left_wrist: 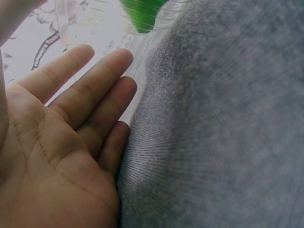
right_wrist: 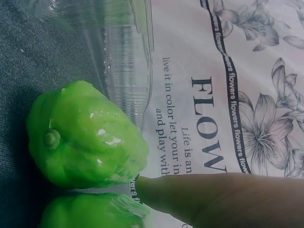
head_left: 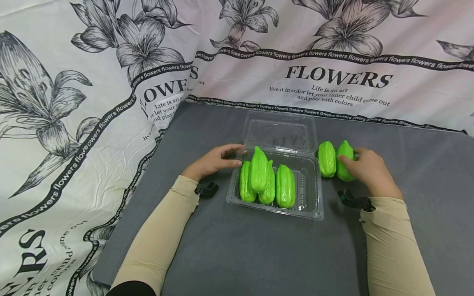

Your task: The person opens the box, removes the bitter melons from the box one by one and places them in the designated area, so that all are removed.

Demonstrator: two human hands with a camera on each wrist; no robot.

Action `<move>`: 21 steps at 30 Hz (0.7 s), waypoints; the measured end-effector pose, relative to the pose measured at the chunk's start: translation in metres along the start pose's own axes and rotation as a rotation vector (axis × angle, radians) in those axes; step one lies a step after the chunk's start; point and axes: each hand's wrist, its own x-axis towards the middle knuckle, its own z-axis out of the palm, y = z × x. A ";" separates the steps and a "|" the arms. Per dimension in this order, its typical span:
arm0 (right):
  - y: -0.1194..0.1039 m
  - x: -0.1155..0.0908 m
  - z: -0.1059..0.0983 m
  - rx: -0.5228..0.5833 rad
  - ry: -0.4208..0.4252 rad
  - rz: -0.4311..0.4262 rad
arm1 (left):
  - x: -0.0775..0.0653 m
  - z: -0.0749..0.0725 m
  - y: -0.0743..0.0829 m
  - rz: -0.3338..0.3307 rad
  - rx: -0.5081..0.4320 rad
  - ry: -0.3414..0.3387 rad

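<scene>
glossy green gourd (head_left: 346,161) gripped by right hand (head_left: 370,170); left hand (head_left: 212,161) open-fingered.

Staged recording setup, not a real kitchen: grey mat (head_left: 240,255) under the fingers, floral "FLOWERS" cloth (head_left: 74,102) draped behind them.

Six green chayotes (head_left: 285,186), one clear clamshell box (head_left: 312,210), two hands (head_left: 370,170).
</scene>
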 end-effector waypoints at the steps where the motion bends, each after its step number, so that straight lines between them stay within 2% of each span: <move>1: -0.001 0.000 0.000 0.000 0.000 0.000 | 0.000 0.000 0.000 0.002 -0.001 -0.001; 21: -0.003 0.000 0.000 0.035 -0.001 0.010 | -0.001 0.000 0.002 -0.002 -0.009 -0.002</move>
